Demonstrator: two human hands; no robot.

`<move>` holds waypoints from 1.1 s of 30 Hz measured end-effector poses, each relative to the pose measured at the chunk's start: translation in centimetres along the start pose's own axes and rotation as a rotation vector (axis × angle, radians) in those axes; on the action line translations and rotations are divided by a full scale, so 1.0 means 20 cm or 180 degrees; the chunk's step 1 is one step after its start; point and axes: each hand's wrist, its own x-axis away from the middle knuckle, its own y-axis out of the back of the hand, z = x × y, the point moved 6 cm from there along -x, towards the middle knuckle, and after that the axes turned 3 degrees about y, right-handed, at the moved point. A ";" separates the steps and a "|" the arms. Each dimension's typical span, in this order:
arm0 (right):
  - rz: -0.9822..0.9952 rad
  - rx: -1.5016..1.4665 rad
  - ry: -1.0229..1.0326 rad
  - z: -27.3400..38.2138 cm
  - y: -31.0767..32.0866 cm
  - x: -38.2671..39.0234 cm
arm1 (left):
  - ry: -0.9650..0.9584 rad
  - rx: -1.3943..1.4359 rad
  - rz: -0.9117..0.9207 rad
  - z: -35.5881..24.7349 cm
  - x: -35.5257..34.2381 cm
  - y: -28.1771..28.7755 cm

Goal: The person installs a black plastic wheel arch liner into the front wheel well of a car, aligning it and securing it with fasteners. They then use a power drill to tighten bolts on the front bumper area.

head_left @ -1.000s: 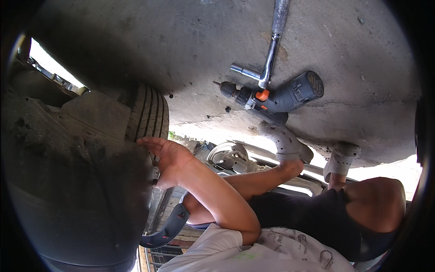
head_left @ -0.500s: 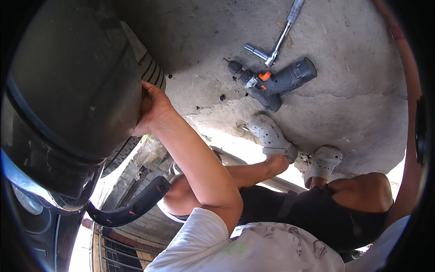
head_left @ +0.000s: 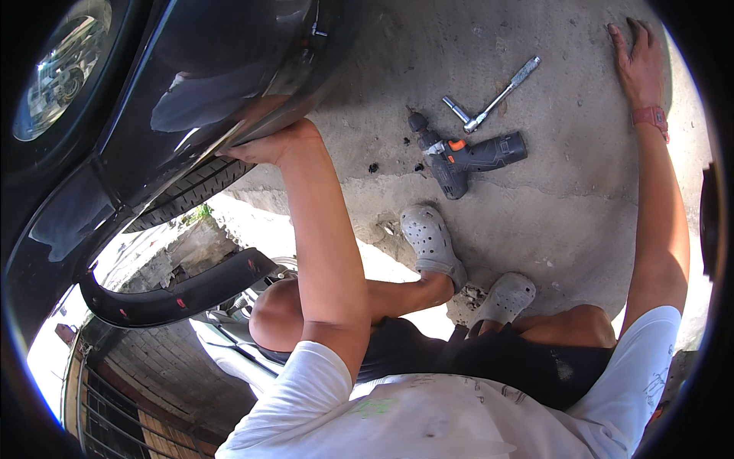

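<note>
Left hand point(head_left: 269, 145) against the car point(head_left: 222, 61), can't tell its grip; right hand point(head_left: 641, 75) spread, upper right. Probably by-feel work, next bit needs steadiness.

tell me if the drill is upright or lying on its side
Lying on its side: the drill shows its side profile from above, body and handle both stretched out along the concrete.

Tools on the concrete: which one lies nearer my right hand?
The silver ratchet wrench: its handle end comes closest to your right hand; the dark drill with the orange trigger lies farther.
</note>
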 end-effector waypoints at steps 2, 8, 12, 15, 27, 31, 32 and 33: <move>-0.0171 -0.0204 -0.0013 -0.03 -0.02 0.01 | -0.0017 -0.0009 0.0021 -0.01 0.00 -0.02; 0.0047 0.0179 0.0088 0.00 -0.02 0.01 | 0.0296 0.0111 -0.0340 0.04 -0.02 0.08; 0.1008 0.0287 -0.0017 -0.01 -0.06 -0.07 | 0.0763 0.0387 -0.0136 0.11 -0.07 0.14; 0.1733 0.0149 0.0042 0.01 0.03 -0.14 | 0.0695 0.0287 -0.0157 0.09 -0.07 0.15; 0.2067 -0.1337 0.0929 0.79 0.98 0.28 | 0.0445 0.0418 -0.0386 0.12 -0.03 0.10; 0.3170 -0.2536 0.0687 1.22 1.19 0.24 | 0.0345 -0.0132 -0.0452 0.05 0.03 0.10; 0.3139 -0.2534 0.0473 1.35 1.21 0.21 | 0.0327 0.0102 -0.0382 0.03 0.03 0.08; 0.3029 -0.2717 0.0454 1.50 1.25 0.19 | 0.0574 -0.0015 -0.0414 0.03 0.03 0.08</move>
